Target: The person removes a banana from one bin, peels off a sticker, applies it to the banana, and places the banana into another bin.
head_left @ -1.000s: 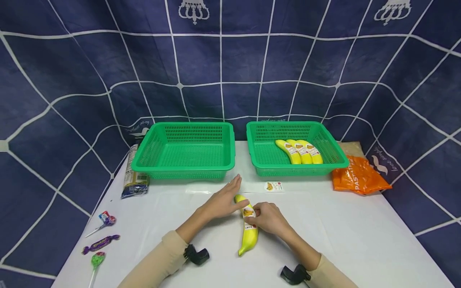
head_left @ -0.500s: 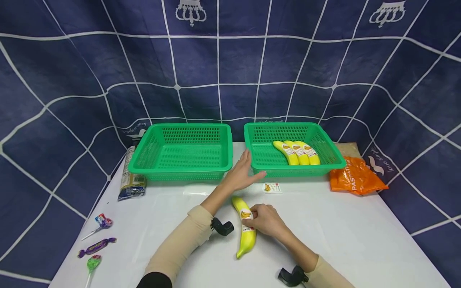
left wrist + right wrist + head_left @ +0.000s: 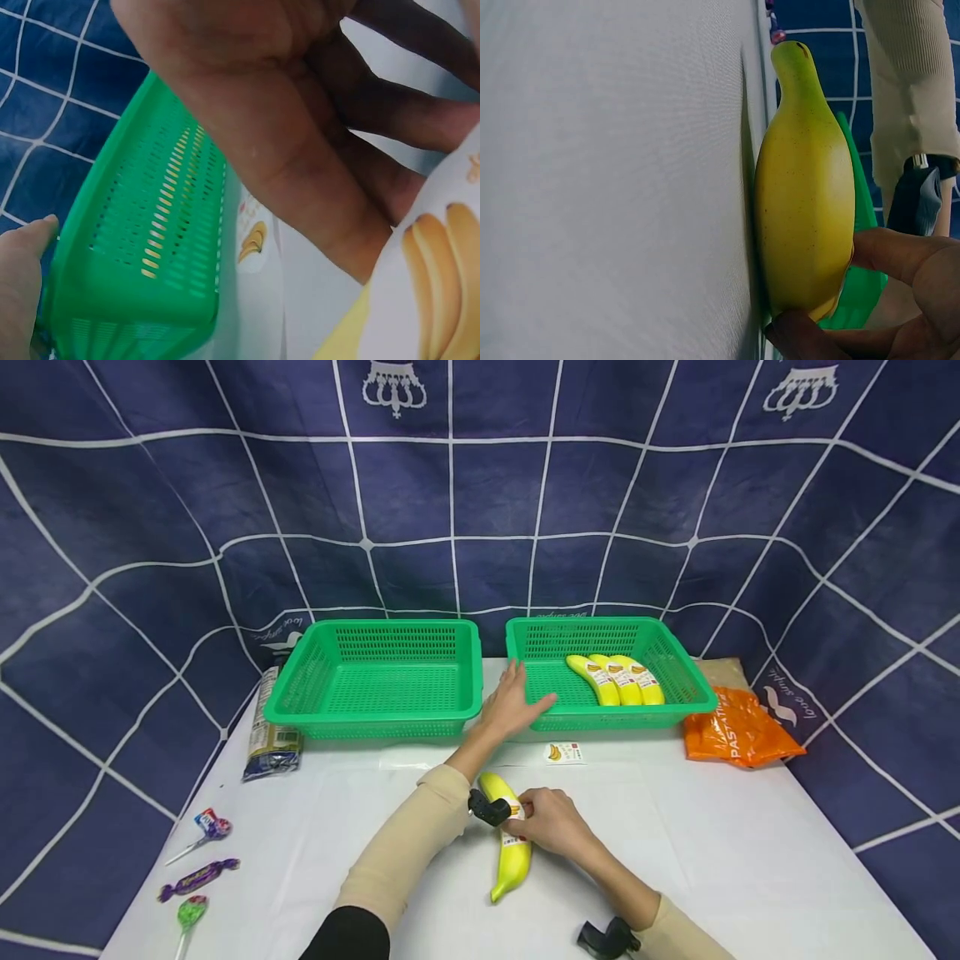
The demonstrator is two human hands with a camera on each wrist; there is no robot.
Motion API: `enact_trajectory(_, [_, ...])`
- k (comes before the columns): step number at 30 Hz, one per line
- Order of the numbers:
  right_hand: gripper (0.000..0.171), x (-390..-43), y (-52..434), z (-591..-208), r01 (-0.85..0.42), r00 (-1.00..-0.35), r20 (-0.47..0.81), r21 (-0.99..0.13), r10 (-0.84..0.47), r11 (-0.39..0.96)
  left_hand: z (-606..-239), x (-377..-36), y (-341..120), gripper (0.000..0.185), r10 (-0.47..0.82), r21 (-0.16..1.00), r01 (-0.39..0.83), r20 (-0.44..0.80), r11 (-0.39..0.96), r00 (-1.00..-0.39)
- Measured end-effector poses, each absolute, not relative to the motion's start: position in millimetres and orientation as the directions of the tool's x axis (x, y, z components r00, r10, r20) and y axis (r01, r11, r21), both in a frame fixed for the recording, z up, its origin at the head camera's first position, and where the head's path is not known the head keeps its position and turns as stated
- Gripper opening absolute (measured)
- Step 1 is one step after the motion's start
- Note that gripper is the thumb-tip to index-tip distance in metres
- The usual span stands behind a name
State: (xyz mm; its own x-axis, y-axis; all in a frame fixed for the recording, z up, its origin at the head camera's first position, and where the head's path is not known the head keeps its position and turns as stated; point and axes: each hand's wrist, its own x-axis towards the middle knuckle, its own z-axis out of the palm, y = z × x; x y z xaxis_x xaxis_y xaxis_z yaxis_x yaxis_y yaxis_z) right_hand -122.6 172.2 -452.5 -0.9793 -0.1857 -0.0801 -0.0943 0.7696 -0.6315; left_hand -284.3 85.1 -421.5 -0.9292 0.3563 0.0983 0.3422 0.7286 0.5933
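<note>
Centrally on the white table (image 3: 712,827), a yellow banana (image 3: 512,852) is held down by the right hand (image 3: 551,821), whose fingers are curled around its labelled middle; in the right wrist view the thumb and a finger are seen pinching the fruit against the tabletop. The banana lies lengthwise, its tip pointing toward the person.

The left hand (image 3: 513,702) is stretched forward with straight, relaxed fingers, laid against the near left corner of the right green basket (image 3: 697,693); nothing is gripped by it. In the left wrist view the basket's perforated wall is seen just beside that hand's fingertip.

Three labelled bananas (image 3: 617,678) are kept side by side in the right green basket, toward its right half, touching one another. Nothing is seen inside the left green basket (image 3: 285,697), which stands just beside the right one, apart by a narrow gap.

A small banana sticker (image 3: 564,752) lies on the table just in front of the right basket. An orange bag (image 3: 738,731) is placed to the right of that basket, and a dark packet (image 3: 272,735) lies at the left basket's outer side. Three wrapped sweets (image 3: 197,868) are scattered near the table's left edge, well apart from the hands.
</note>
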Motion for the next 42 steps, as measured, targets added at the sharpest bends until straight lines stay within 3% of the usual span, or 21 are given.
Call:
enact_trajectory(15, [0.023,-121,170,-458,-0.110,-0.975,-0.075,-0.648,-0.207,0.754,-439,-287,83,0.109,0.422,0.781,0.300,0.051,0.548,-0.905])
enact_trajectory(33, [0.022,-120,181,-453,-0.084,-0.966,-0.124,-0.674,-0.225,0.734,-440,-289,85,0.113,0.418,0.830,0.275,0.055,0.486,-0.907])
enact_trajectory(42, [0.032,-113,198,-447,-0.025,-0.965,-0.179,-0.659,-0.190,0.752,-441,-289,85,0.114,0.414,0.846,0.267,0.060,0.462,-0.908])
